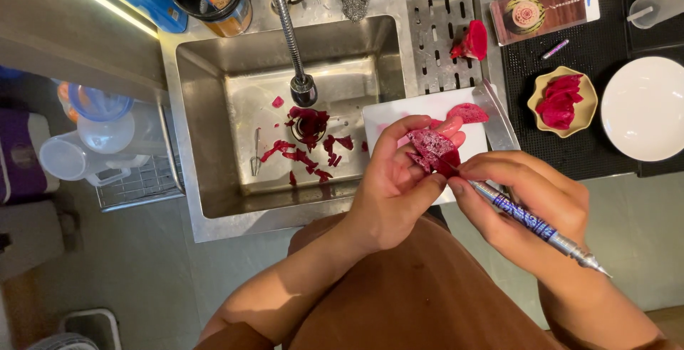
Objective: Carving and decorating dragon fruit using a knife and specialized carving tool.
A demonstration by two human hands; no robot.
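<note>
While our left hand [395,186] cups it above the near edge of the white rectangular cutting board [385,118], the deep-red speckled wedge of dragon fruit [433,149] lies across our fingertips with its long axis running from upper left to lower right, its narrower end pointing down toward our right hand [531,197]. Our left fingers are curled loosely round the wedge, thumb bent over its near side, so the hand is half closed and holding the fruit. Our right hand is closed round a slim metal knife with a blue patterned handle [534,223]; the handle slants down to the right and its silver butt sticks out past our palm. The blade end meets the wedge at its lower edge, though we cannot tell how deep it sits. Red peel scraps [306,147] lie scattered in the stainless steel sink [214,107], left of the board. Further right, a small yellow scalloped dish [586,107] holds red fruit pieces, beside a plain white round plate [645,107].
</note>
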